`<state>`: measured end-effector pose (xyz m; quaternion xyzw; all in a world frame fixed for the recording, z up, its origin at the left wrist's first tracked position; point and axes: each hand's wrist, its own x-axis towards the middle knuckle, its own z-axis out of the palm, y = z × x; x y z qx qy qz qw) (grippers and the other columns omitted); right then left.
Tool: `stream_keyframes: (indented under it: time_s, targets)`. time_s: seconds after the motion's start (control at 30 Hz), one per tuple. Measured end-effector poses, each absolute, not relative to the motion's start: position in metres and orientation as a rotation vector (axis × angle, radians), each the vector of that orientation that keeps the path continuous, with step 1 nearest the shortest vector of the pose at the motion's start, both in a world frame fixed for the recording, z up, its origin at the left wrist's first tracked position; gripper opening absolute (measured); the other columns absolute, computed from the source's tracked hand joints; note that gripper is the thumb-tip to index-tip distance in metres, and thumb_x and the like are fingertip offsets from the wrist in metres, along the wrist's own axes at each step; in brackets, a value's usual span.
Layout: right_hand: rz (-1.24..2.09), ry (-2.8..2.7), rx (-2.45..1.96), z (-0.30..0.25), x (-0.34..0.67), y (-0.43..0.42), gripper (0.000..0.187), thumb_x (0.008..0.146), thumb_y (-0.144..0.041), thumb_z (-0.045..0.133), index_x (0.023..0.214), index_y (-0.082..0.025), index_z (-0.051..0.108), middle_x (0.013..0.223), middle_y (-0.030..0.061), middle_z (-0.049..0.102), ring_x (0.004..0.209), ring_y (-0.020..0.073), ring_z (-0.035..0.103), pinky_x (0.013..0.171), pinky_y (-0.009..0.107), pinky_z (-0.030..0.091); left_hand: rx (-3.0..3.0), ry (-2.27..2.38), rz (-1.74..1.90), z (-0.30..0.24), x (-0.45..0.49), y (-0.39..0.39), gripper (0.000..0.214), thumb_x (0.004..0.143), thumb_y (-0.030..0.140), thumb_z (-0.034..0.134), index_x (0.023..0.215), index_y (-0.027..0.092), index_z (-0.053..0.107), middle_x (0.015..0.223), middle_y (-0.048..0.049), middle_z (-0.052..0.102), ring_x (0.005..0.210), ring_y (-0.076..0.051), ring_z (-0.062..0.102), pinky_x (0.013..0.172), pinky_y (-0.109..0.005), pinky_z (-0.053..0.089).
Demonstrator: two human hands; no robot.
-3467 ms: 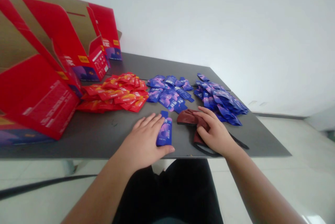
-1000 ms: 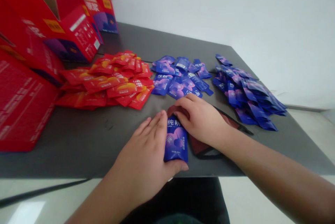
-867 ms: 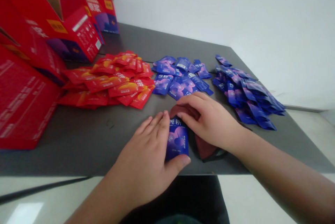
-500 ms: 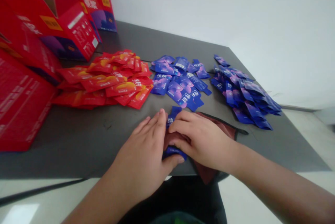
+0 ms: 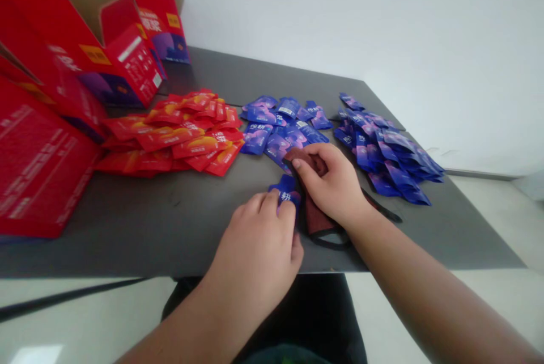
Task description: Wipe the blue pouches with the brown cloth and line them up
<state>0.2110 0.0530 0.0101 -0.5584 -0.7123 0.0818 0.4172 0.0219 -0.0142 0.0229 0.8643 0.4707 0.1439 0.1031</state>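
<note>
A blue spouted pouch (image 5: 284, 185) with white lettering lies near the front of the table, partly hidden by my left hand (image 5: 262, 233). The fingers of that hand are curled over its lower part. Just to the right, my right hand (image 5: 334, 180) grips a brown cloth (image 5: 317, 219) with black edging, bunched up under the fingers. A black loop of the cloth's edging trails on the tabletop. Behind both hands lies a loose pile of blue pouches (image 5: 257, 137), some of it covered by my right hand.
At the right is a stacked heap of blue pouches (image 5: 386, 148). Red pouches (image 5: 182, 134) are piled left of the middle. Red cartons (image 5: 38, 171), at least one with its top open, line the left side of the grey table (image 5: 170, 239). A white wall (image 5: 340, 18) stands behind.
My right hand has lifted off the blue pouch and moved up and right, gathering the brown cloth. My left hand has gone from flat to curled over the pouch.
</note>
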Motion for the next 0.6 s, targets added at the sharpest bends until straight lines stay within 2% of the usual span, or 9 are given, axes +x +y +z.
stream_keyframes:
  time_s: [0.07,0.13,0.23,0.33,0.4,0.5,0.53,0.6]
  targets:
    - [0.236,-1.696,-1.416,0.010,0.214,0.053,0.010,0.099,-0.035,0.073,0.102,-0.025,0.071,0.091,0.0018,0.070,0.082,0.0216,0.064,0.076,0.038,0.052,2.574,1.451,0.352,0.024,0.027,-0.019,0.035,0.089,0.012,0.064,0.124,0.012,0.069,0.145,-0.0277,0.066,0.108,-0.037,0.077,0.089,-0.050,0.065]
    - [0.291,-1.606,-1.385,0.011,0.216,0.055,0.013,0.099,-0.037,0.073,0.104,-0.025,0.071,0.090,0.0017,0.071,0.078,0.0208,0.063,0.072,0.037,0.051,2.575,1.518,0.277,0.024,0.027,-0.021,0.045,0.092,0.006,0.058,0.136,0.011,0.064,0.155,-0.0310,0.058,0.102,-0.035,0.080,0.079,-0.045,0.067]
    - [0.360,-1.514,-1.300,0.013,0.219,0.058,0.015,0.100,-0.039,0.073,0.104,-0.025,0.070,0.092,0.0023,0.073,0.080,0.0208,0.065,0.072,0.036,0.052,2.539,1.545,0.367,0.022,0.023,-0.017,0.057,0.098,0.004,0.048,0.153,0.016,0.054,0.161,-0.0216,0.057,0.104,-0.032,0.080,0.078,-0.043,0.067]
    - [0.375,-1.505,-1.257,0.016,0.221,0.056,0.017,0.101,-0.041,0.072,0.105,-0.025,0.069,0.094,0.0025,0.073,0.082,0.0204,0.067,0.073,0.035,0.052,2.439,1.545,0.629,0.019,0.019,-0.009,0.064,0.100,0.008,0.046,0.162,0.024,0.044,0.160,-0.0109,0.058,0.115,-0.029,0.074,0.088,-0.043,0.065]
    - [0.403,-1.546,-1.255,0.017,0.221,0.054,0.021,0.101,-0.041,0.073,0.114,-0.025,0.068,0.099,0.0028,0.073,0.084,0.0200,0.067,0.073,0.035,0.053,2.400,1.600,0.642,0.017,0.018,-0.006,0.057,0.102,0.013,0.047,0.158,0.025,0.050,0.151,-0.0090,0.064,0.115,-0.030,0.072,0.092,-0.046,0.063]
    - [0.422,-1.633,-1.343,0.019,0.220,0.048,0.044,0.098,-0.037,0.075,0.138,-0.026,0.060,0.095,0.0002,0.069,0.079,0.0188,0.064,0.071,0.034,0.052,2.418,1.648,0.487,0.014,0.015,-0.005,0.040,0.106,0.026,0.045,0.139,0.018,0.067,0.139,-0.0132,0.071,0.115,-0.036,0.068,0.099,-0.056,0.057]
    - [0.426,-1.658,-1.375,0.021,0.220,0.046,0.049,0.098,-0.035,0.075,0.142,-0.027,0.056,0.091,-0.0013,0.067,0.076,0.0183,0.062,0.069,0.034,0.051,2.433,1.634,0.474,0.013,0.012,-0.006,0.042,0.108,0.032,0.045,0.140,0.014,0.065,0.143,-0.0161,0.069,0.121,-0.039,0.065,0.103,-0.060,0.055]
    - [0.487,-1.720,-1.383,0.027,0.221,0.041,0.042,0.100,-0.032,0.071,0.140,-0.027,0.057,0.090,-0.0016,0.066,0.076,0.0181,0.062,0.071,0.034,0.051,2.488,1.523,0.495,0.011,0.004,-0.005,0.059,0.107,0.045,0.049,0.154,0.009,0.052,0.159,-0.0204,0.058,0.142,-0.044,0.053,0.113,-0.065,0.047]
